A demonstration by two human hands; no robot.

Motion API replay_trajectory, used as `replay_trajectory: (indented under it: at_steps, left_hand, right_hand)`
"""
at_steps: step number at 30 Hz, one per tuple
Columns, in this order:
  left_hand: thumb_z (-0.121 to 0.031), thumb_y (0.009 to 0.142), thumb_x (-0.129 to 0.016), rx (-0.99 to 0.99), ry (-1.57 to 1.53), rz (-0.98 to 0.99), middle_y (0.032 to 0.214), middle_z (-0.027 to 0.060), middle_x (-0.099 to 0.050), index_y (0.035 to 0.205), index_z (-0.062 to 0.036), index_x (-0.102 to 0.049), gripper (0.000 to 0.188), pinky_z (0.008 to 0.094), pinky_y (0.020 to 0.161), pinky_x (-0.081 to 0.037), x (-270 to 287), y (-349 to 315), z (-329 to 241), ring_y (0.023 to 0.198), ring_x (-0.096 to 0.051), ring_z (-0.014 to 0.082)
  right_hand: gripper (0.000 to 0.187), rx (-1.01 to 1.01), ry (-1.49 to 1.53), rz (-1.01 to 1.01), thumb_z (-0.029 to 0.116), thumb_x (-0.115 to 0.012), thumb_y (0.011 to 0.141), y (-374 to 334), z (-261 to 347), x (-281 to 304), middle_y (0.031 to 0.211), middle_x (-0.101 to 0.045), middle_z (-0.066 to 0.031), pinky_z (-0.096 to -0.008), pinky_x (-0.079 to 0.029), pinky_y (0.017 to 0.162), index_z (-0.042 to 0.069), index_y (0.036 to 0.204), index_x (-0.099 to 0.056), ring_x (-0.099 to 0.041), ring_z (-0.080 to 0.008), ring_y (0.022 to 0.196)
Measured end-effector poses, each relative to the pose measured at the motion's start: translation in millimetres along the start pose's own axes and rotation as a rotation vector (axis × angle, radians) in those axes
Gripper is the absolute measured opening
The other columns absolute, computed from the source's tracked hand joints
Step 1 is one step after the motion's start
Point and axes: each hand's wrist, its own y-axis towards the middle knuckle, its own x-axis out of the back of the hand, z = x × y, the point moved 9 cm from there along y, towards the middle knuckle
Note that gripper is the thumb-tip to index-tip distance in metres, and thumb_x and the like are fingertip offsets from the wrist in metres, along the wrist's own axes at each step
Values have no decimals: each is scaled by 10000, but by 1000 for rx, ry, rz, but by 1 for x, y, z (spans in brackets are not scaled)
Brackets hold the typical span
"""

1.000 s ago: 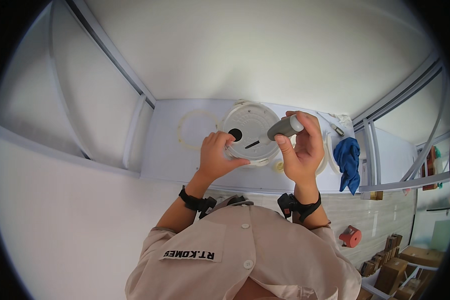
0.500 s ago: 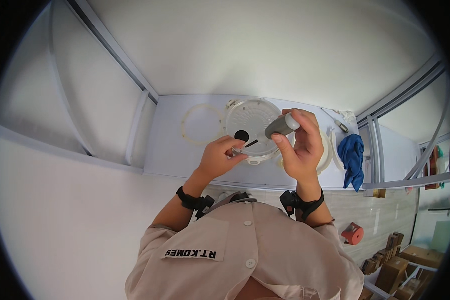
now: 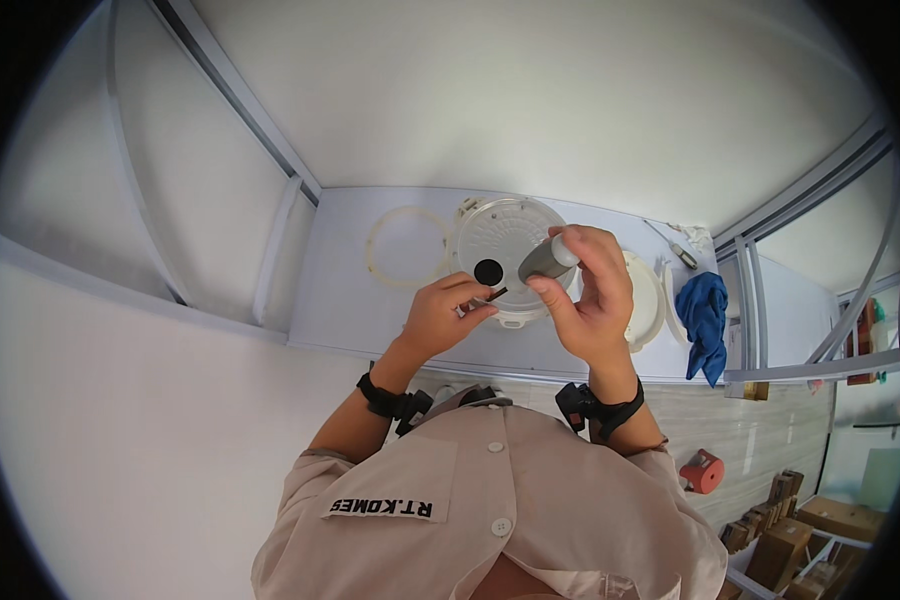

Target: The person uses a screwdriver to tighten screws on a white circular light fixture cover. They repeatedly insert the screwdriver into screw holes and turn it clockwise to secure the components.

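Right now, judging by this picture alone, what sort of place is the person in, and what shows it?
Probably a small workshop or assembly area: the right hand holds a grey-handled tool over a round pale part, and a screwdriver-like tool lies farther right.

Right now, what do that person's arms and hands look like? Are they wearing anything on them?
The left hand and right hand are bare, with no gloves. Each wrist wears a black band: a left band and a right band, each with a small, boxy black piece. The beige sleeves stop well short of the wrists. I see no cables.
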Motion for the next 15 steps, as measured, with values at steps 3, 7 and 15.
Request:
replay_trajectory:
  at_steps: [3,7,15]
  left_hand:
    - [-82,847,-931,-6,-1,-4,970,51,-749,1072,-52,-797,264,290,588,-512,0,-1,-1,650,-622,136]
    - [-130,871,-916,23,-6,8,983,38,-751,1105,-72,-811,262,290,607,-524,-1,-2,3,664,-632,146]
    - [-170,893,-903,80,-45,7,997,30,-750,1131,-82,-811,271,286,614,-516,-2,-6,7,677,-621,147]
  right_hand:
    - [658,72,-77,9,79,-979,801,2,12,-1,1269,-671,-190,-406,-573,938,25,1383,-679,-686,-315,1118]
    - [702,90,-147,1,156,-1040,713,8,19,-4,1165,-671,-157,-381,-558,839,46,1320,-706,-662,-284,1015]
    - [591,40,-213,-32,143,-1000,748,23,25,-9,1100,-605,-113,-356,-534,726,50,1276,-751,-619,-262,926]
